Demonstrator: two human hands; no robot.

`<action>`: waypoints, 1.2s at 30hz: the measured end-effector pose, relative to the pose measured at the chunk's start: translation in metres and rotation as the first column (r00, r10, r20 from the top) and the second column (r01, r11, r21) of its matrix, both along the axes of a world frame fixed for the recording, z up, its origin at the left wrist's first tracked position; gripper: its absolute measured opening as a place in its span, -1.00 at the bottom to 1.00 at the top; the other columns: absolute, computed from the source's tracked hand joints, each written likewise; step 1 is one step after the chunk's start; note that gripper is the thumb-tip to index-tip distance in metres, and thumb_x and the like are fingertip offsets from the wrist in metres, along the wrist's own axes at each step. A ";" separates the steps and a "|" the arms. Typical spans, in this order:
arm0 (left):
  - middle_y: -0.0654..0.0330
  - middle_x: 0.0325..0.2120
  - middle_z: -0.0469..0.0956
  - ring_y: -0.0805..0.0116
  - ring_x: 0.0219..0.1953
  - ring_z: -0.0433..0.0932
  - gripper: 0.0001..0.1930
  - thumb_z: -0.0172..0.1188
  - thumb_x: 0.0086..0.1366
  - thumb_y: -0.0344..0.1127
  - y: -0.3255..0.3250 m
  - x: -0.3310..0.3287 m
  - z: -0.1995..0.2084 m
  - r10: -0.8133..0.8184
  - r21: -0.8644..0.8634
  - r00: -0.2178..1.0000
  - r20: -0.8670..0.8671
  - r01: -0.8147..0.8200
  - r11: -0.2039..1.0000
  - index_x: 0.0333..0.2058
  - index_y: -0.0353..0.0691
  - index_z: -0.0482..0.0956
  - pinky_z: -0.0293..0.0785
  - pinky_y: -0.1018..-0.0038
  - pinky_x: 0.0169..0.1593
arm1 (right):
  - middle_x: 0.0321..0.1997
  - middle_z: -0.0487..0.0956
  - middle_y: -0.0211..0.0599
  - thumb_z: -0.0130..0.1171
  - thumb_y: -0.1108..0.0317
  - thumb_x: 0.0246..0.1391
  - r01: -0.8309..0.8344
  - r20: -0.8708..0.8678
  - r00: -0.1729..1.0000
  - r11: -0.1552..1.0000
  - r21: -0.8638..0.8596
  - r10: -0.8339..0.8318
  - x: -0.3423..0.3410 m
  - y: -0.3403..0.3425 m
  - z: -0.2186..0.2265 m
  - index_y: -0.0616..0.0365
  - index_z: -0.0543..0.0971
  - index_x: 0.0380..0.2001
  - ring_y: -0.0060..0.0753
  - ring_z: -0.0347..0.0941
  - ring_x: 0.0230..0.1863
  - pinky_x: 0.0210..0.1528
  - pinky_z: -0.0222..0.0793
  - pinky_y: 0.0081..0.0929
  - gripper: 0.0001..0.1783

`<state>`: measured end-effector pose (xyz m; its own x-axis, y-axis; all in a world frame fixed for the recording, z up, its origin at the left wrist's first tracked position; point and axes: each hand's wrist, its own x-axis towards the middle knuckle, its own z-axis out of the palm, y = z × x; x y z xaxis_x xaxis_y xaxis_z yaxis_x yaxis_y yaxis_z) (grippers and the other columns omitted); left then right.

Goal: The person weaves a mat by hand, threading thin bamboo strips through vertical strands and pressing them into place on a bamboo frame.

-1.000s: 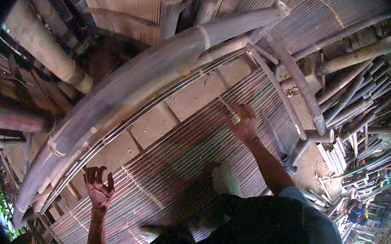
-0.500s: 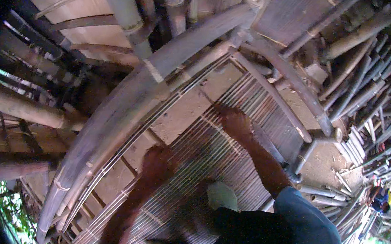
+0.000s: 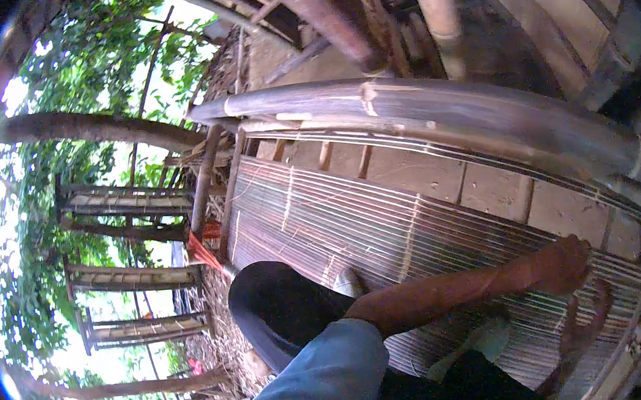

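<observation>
A panel of thin parallel bamboo slats (image 3: 355, 227), crossed by pale bindings, lies inside a bamboo frame in front of me. My left hand (image 3: 563, 264) is closed at the panel's far edge, toward the right end; whatever its fingers grip is hidden. Just below it, at the right end, my right hand (image 3: 589, 314) is dim and shadowed over the slats. Its fingers look curled together, and what they hold cannot be made out. Along the far side runs a thick bamboo pole (image 3: 310, 98), with thin strips beneath it.
Bare crosspieces (image 3: 366, 162) span the frame beyond the slats. My dark-clad knee (image 3: 280, 302) is over the panel's near side. Orange-red cord (image 3: 202, 251) is tied at the left end post. Upright bamboo posts (image 3: 435, 12) stand behind; trees and slatted racks (image 3: 133, 278) are at left.
My view has swung left, bringing the trees and the frame's left end into sight. My left hand has moved along the far edge toward the right end, close to my right hand.
</observation>
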<state>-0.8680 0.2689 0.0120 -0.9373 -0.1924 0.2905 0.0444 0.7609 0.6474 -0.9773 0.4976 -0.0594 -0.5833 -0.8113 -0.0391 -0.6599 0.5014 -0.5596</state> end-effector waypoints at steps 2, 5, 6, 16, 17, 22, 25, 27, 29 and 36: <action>-0.06 -0.37 0.55 0.02 -0.11 0.52 -0.78 0.24 -0.01 -0.25 -0.022 0.023 0.044 -0.068 -0.012 0.998 0.017 0.069 0.998 -0.39 -0.25 0.63 0.42 0.12 -0.13 | -0.11 0.56 -0.22 0.25 0.34 0.15 -0.015 0.011 1.000 1.000 -0.007 0.015 -0.025 -0.017 -0.018 0.17 0.53 -0.10 -0.26 0.50 -0.06 0.09 0.40 -0.26 -0.73; -0.04 -0.37 0.55 -0.01 -0.11 0.50 -0.82 0.25 0.07 -0.27 -0.056 0.043 0.061 0.043 0.288 0.996 0.079 -0.065 0.955 -0.43 -0.26 0.63 0.42 0.13 -0.07 | -0.06 0.56 -0.21 0.26 0.35 0.14 -0.017 0.059 0.998 1.000 0.003 0.017 -0.041 -0.027 -0.031 0.18 0.52 -0.06 -0.26 0.49 -0.02 0.11 0.40 -0.27 -0.69; -0.03 -0.36 0.55 -0.02 -0.11 0.50 -0.83 0.26 0.10 -0.27 -0.067 0.041 0.064 0.101 0.425 0.987 0.122 -0.144 0.894 -0.44 -0.27 0.63 0.42 0.14 -0.04 | -0.04 0.56 -0.21 0.27 0.35 0.14 0.006 0.088 0.996 1.000 -0.013 -0.005 -0.049 -0.028 -0.033 0.18 0.52 -0.05 -0.26 0.49 -0.01 0.12 0.40 -0.27 -0.67; 0.09 -0.42 0.64 0.03 -0.32 0.62 -0.89 0.32 0.07 -0.27 -0.083 -0.010 -0.063 0.495 -0.036 0.816 0.299 -0.509 0.860 -0.42 -0.12 0.67 0.56 0.16 -0.26 | -0.15 0.62 -0.17 0.29 0.49 0.08 0.302 0.498 0.854 0.923 -0.240 -0.150 -0.150 -0.059 -0.041 0.19 0.64 -0.20 -0.31 0.54 -0.12 -0.03 0.47 -0.40 -0.81; 0.09 -0.42 0.64 0.03 -0.32 0.62 -0.89 0.32 0.07 -0.27 -0.071 -0.037 -0.084 0.438 -0.001 0.849 0.295 -0.459 0.889 -0.42 -0.12 0.67 0.56 0.16 -0.26 | -0.25 0.66 -0.20 0.27 0.48 0.07 -0.023 -0.162 0.987 0.986 -0.168 -0.004 -0.164 -0.080 -0.048 0.20 0.65 -0.29 -0.23 0.56 -0.16 -0.03 0.46 -0.33 -0.89; 0.06 -0.46 0.61 0.10 -0.34 0.66 -0.86 0.25 0.13 -0.23 -0.045 -0.126 -0.199 0.322 -0.175 0.934 0.158 -0.294 0.940 -0.47 -0.16 0.64 0.59 0.18 -0.30 | -0.36 0.66 -0.22 0.24 0.37 0.05 -0.004 -0.215 0.976 1.000 0.030 0.011 -0.167 -0.118 -0.061 0.07 0.63 -0.32 -0.12 0.60 -0.32 -0.01 0.42 -0.14 -0.90; -0.02 -0.46 0.61 0.03 -0.36 0.66 -0.81 0.22 0.15 -0.20 -0.018 -0.157 -0.227 0.359 -0.235 0.863 0.355 -0.289 0.928 -0.49 -0.20 0.63 0.59 0.16 -0.28 | -0.38 0.65 -0.27 0.21 0.32 0.05 -0.003 -0.180 0.982 0.966 0.257 0.050 -0.158 -0.120 -0.072 0.03 0.63 -0.30 -0.13 0.61 -0.38 -0.11 0.44 -0.10 -0.86; -0.10 -0.47 0.61 -0.05 -0.36 0.65 -0.73 0.18 0.17 -0.16 -0.010 -0.165 -0.232 0.223 0.102 0.885 0.409 -0.287 0.952 -0.51 -0.26 0.62 0.58 0.14 -0.25 | -0.40 0.65 -0.29 0.19 0.27 0.04 -0.016 -0.157 0.986 0.961 0.277 0.062 -0.154 -0.121 -0.073 0.01 0.64 -0.32 -0.15 0.61 -0.37 -0.17 0.45 -0.12 -0.86; -0.19 -0.49 0.59 -0.12 -0.35 0.63 -0.72 0.18 0.17 -0.18 -0.021 -0.174 -0.234 0.041 0.179 0.930 0.366 -0.113 0.977 -0.49 -0.32 0.61 0.56 0.11 -0.24 | -0.46 0.61 -0.27 0.14 0.19 0.04 -0.119 -0.170 0.966 0.920 0.373 0.194 -0.161 -0.122 -0.084 0.00 0.63 -0.39 -0.13 0.60 -0.35 -0.29 0.47 -0.17 -0.82; -0.08 -0.24 0.48 -0.04 -0.09 0.43 -0.65 0.27 0.11 -0.24 -0.003 -0.156 -0.177 0.264 -0.010 0.944 0.197 -0.268 0.963 -0.16 -0.29 0.53 0.42 0.15 -0.06 | -0.46 0.57 -0.16 0.22 0.39 0.04 -0.006 -0.099 0.995 0.994 -0.106 -0.005 -0.166 -0.101 -0.067 0.16 0.59 -0.41 -0.02 0.54 -0.35 -0.20 0.44 -0.18 -0.92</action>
